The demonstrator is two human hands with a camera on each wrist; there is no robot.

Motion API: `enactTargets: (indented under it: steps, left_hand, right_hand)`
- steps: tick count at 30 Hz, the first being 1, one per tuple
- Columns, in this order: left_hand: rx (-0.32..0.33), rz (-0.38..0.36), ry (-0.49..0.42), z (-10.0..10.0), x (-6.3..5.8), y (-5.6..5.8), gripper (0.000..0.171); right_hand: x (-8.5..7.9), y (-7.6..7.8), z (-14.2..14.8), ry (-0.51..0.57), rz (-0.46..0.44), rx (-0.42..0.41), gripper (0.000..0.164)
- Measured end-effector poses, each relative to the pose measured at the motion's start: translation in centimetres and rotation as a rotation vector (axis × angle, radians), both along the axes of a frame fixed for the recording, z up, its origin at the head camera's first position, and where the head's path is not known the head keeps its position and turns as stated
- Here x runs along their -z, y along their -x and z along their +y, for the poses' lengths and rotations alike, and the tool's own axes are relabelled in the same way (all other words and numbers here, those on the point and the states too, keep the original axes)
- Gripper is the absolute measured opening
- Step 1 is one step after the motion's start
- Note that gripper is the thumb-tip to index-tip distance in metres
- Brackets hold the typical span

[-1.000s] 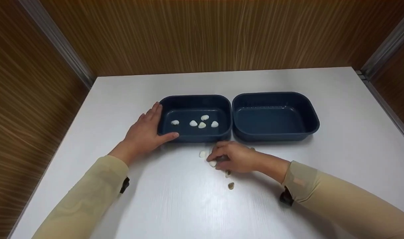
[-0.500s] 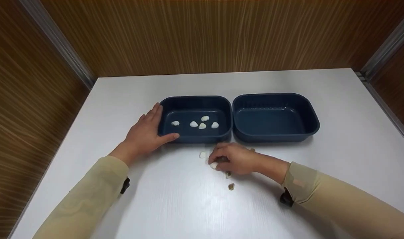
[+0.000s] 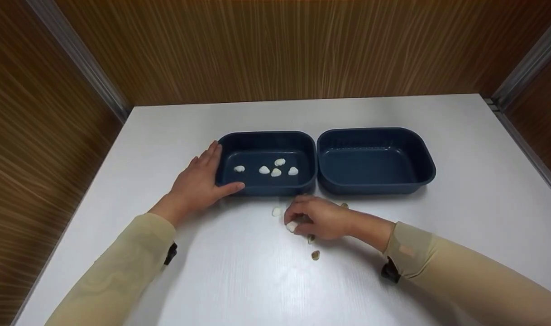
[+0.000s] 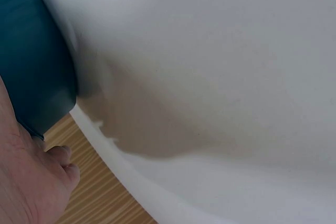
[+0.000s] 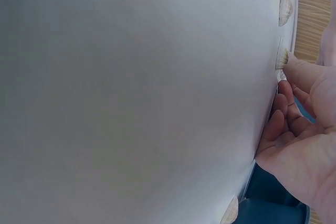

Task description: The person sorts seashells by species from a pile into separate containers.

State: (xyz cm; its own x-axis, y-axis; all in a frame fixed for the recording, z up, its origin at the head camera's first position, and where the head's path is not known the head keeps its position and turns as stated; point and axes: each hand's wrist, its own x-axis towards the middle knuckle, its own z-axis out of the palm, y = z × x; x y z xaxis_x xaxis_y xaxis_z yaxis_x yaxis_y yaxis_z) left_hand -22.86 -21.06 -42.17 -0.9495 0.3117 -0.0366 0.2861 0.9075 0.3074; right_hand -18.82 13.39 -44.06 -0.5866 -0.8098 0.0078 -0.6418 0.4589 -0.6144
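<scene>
A person's right hand pinches a white shell between curled fingers and thumb over a pale counter, near the left blue tray; whether the shell is clear of the surface is hard to tell. It has barely shifted in the past second, and five white shells lie unmoved in the tray. The left hand, fingers extended and thumb spread, grips nothing, resting against the tray's side. Three brownish shells sit nearby.

noted a slight inward curl of the right hand at the white shell since one second ago.
</scene>
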Motion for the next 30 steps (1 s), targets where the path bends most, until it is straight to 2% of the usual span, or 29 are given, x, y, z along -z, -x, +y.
enactTargets:
  steps: [10, 16, 21, 30]
  left_hand:
    - [-0.001, -0.017, -0.008, 0.1, -0.2, -0.3, 0.126]
    - [-0.007, -0.023, -0.006, 0.1, -0.3, -0.3, 0.127]
    - [-0.006, -0.023, -0.007, 0.1, -0.3, -0.3, 0.128]
    - [-0.017, -0.034, -0.001, 0.2, -0.2, -0.2, 0.129]
  right_hand:
    - [0.2, 0.0, 0.1, 0.034, -0.043, -0.002, 0.022]
    - [-0.1, 0.1, 0.3, 0.087, -0.116, 0.012, 0.018]
    - [-1.3, -0.2, 0.4, 0.14, -0.138, 0.018, 0.019]
    - [-5.2, -0.5, -0.4, 0.233, -0.082, -0.023, 0.02]
